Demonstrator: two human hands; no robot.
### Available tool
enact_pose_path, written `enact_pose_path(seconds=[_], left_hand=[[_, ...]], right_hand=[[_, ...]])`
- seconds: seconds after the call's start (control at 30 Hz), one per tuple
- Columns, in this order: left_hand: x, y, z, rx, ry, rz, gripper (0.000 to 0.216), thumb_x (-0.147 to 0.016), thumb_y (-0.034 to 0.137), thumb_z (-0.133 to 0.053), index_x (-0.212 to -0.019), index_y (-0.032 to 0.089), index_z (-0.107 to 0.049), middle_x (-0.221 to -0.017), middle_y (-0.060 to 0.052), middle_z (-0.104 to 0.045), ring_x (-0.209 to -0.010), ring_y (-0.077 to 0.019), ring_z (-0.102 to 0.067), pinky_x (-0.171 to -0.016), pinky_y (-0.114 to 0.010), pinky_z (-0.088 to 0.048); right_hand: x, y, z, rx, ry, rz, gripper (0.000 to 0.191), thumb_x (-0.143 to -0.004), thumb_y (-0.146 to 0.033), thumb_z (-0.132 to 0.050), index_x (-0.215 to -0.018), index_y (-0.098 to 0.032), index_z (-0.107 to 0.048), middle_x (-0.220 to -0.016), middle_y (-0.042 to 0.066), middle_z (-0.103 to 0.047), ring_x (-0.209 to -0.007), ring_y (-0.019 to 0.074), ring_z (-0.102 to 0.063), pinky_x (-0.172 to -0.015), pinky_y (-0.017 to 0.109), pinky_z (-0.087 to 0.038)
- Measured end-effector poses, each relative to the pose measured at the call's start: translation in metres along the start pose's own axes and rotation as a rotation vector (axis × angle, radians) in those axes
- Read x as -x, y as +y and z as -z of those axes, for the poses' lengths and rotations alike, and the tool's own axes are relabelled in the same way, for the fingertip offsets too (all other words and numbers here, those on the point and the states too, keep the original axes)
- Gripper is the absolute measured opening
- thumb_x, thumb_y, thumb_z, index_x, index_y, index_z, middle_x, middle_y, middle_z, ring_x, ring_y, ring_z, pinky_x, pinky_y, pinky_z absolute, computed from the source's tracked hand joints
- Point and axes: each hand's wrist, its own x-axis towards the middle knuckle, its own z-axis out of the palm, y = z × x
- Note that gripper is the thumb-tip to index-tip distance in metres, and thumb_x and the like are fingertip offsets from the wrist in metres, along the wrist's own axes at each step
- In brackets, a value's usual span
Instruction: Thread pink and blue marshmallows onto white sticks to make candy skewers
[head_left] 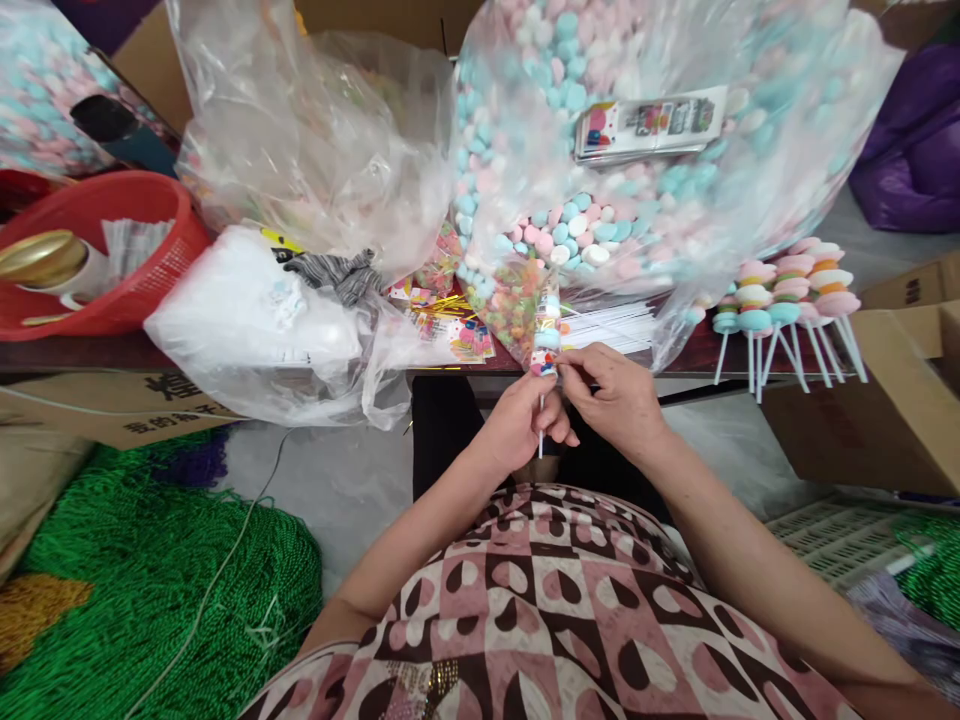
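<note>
At the table's near edge point(112, 353), the left hand point(525, 420) is grasping a wrapped marshmallow skewer point(549, 322), ideally steadily, while the right hand point(616, 395) is pinching its wrapper's base point(543, 362).

A dark reddish-brown desk point(105, 350) runs across the room, above a smooth grey floor point(360, 480). Cardboard point(382, 22) stands along its far side. On the left, a printed cardboard box point(112, 412) sits below the desk edge, near a big heap of shiny green strands point(187, 570) on the floor. To the right are an open cardboard box point(877, 400), a pale slatted crate point(840, 545) and a purple bundle point(907, 150). The light is soft and even.
</note>
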Motion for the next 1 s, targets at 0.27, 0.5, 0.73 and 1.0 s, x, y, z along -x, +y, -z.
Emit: enact_pose_path(seconds=[0.27, 0.5, 0.73, 1.0], left_hand=[[0.005, -0.001, 0.002, -0.01, 0.027, 0.023, 0.042, -0.082, 0.049, -0.06, -0.06, 0.02, -0.04, -0.037, 0.012, -0.026, -0.031, -0.0052, -0.027, -0.04, -0.023, -0.046], [0.005, -0.004, 0.001, -0.075, 0.073, -0.036, 0.033, -0.081, 0.048, -0.06, -0.071, 0.02, -0.045, -0.041, 0.012, -0.033, -0.032, -0.0062, -0.033, -0.042, -0.024, -0.047], [0.006, -0.005, 0.002, -0.284, 0.215, -0.143, 0.019, -0.084, 0.039, -0.055, -0.082, 0.021, -0.048, -0.041, 0.013, -0.033, -0.031, -0.0064, -0.034, -0.039, -0.021, -0.042], [0.002, -0.011, 0.005, -0.424, 0.276, -0.189, 0.025, -0.088, 0.038, -0.048, -0.102, 0.018, -0.057, -0.038, 0.012, -0.037, -0.031, -0.0085, -0.039, -0.04, -0.02, -0.04]], right_hand=[[0.001, 0.005, -0.003, 0.017, -0.057, 0.033, 0.015, -0.089, -0.018, -0.054, -0.093, -0.021, -0.068, -0.08, 0.004, -0.071, -0.075, 0.0175, -0.068, -0.067, 0.027, -0.05], [0.0, 0.003, -0.002, 0.01, -0.051, -0.047, 0.013, -0.081, -0.015, -0.054, -0.082, -0.02, -0.066, -0.071, 0.002, -0.068, -0.065, 0.0153, -0.063, -0.061, 0.025, -0.048], [0.0, -0.005, 0.001, -0.144, -0.11, -0.203, 0.012, -0.075, -0.016, -0.052, -0.074, -0.018, -0.064, -0.063, -0.001, -0.062, -0.056, 0.012, -0.056, -0.057, 0.023, -0.043], [0.002, -0.011, 0.006, -0.248, -0.197, -0.297, 0.01, -0.072, -0.018, -0.052, -0.069, -0.019, -0.062, -0.057, -0.002, -0.057, -0.052, 0.011, -0.051, -0.053, 0.023, -0.041]])
